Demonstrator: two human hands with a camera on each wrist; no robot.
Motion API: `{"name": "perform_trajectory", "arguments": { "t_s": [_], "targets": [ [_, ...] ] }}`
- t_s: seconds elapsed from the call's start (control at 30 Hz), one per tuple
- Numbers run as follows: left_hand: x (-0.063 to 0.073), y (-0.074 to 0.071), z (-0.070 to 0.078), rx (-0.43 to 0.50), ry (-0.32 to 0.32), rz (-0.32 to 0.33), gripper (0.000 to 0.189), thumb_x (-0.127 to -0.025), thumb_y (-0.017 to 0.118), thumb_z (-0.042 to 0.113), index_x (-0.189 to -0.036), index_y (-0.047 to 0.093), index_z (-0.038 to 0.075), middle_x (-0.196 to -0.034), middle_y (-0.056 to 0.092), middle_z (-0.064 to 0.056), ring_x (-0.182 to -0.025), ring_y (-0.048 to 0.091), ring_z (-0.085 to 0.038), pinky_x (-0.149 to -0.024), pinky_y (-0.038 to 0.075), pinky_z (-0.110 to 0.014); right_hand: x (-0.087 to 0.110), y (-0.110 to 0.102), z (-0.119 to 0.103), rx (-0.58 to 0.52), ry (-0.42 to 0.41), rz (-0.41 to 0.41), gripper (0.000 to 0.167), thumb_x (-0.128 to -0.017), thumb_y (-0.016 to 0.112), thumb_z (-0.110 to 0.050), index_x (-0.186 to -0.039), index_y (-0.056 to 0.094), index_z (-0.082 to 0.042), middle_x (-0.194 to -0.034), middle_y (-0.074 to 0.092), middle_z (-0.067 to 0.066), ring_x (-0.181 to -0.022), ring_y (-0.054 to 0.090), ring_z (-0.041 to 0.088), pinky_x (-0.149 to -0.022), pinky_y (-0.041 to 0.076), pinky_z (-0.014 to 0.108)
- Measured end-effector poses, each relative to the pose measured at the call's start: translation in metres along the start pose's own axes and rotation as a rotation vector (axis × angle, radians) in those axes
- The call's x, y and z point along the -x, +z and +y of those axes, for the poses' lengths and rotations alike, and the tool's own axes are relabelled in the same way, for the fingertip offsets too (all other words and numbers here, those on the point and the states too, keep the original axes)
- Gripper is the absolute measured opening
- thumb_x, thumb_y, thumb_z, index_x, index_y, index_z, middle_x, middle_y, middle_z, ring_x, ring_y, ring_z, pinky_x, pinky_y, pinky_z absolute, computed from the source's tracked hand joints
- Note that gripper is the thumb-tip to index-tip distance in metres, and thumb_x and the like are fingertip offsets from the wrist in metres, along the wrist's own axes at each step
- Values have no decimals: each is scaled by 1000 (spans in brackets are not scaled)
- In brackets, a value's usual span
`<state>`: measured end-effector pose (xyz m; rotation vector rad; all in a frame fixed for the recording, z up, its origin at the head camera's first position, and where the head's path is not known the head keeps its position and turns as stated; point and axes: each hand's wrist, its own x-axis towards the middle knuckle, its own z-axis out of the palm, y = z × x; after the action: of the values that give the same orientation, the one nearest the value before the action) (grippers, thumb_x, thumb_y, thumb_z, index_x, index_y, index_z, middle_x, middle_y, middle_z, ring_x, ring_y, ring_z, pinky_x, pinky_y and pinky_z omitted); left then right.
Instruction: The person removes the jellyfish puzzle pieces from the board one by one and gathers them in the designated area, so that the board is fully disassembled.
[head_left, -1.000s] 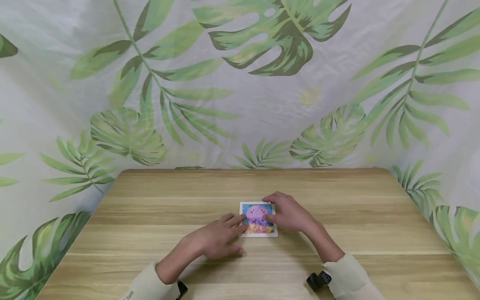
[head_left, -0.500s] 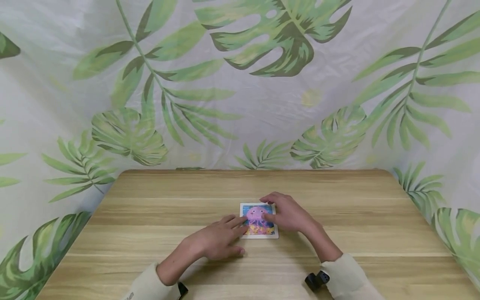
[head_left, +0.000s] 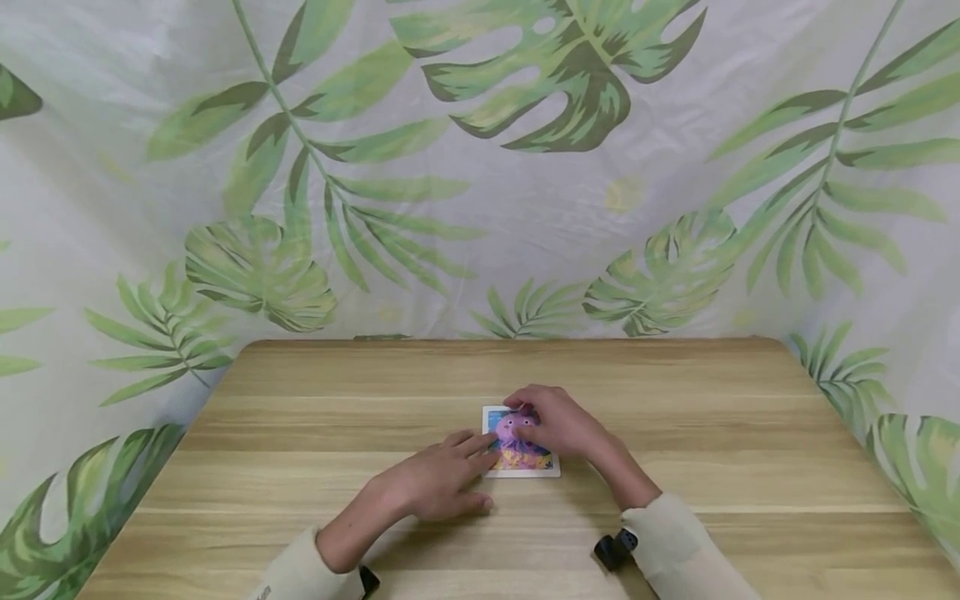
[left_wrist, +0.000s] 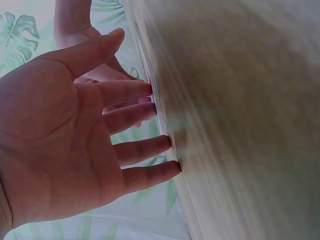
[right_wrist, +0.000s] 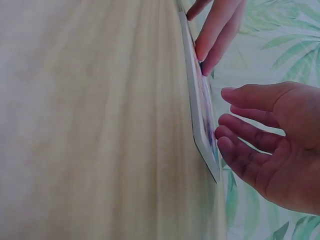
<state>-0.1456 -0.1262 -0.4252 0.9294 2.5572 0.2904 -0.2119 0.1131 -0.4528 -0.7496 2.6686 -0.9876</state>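
Note:
A flat square board (head_left: 538, 461) with a white border lies on the wooden table, showing a pink jellyfish over a blue and yellow sea scene. My left hand (head_left: 438, 482) reaches in from the left, its spread fingers nearly straight, with fingertips on the board's left part. Over the upper right part is my right hand (head_left: 562, 423), fingers loosely bent and covering some of the jellyfish. In the right wrist view nothing shows between the thumb and fingers of the right hand (right_wrist: 280, 145); whether a fingertip touches the board (right_wrist: 192, 95) is hard to tell.
The wooden table (head_left: 315, 417) reaches back to a white cloth (head_left: 517, 225) printed with green leaves. A black wrist camera (head_left: 617, 550) sits at the right sleeve (head_left: 678, 546).
My right hand has moved left, farther over the board and the jellyfish. The left hand has stayed almost still at the left edge, and the board lies nearly where it was.

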Motion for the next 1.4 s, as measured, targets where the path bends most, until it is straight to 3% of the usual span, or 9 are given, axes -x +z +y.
{"name": "perform_trajectory", "arguments": {
  "t_s": [0.43,0.73,1.4],
  "targets": [
    [-3,4,-2,-24,7,-3,70,-105,68,46,-163,48,13,-177,31,-7,-163,31,-38,-127,38,-58,-20,-1,8,1,-77,-63,30,-99,75,-7,-128,74,-5,-119,77,6,-101,66,15,-90,57,32],
    [-3,2,-2,-15,4,1,68,-106,67,46,-162,49,12,-177,32,-8,-162,32,-38,-128,37,-57,-24,1,11,67,-128,-71,26,-98,76,-7,-125,76,-6,-117,76,7,-103,68,19,-92,59,35],
    [-1,1,-3,35,-2,5,64,-106,67,45,-158,55,11,-174,35,-12,-161,34,-35,-126,41,-55,-23,2,5,59,-100,-70,30,-96,80,-6,-125,76,-7,-112,77,5,-100,68,17,-89,58,31]
  ]
}}
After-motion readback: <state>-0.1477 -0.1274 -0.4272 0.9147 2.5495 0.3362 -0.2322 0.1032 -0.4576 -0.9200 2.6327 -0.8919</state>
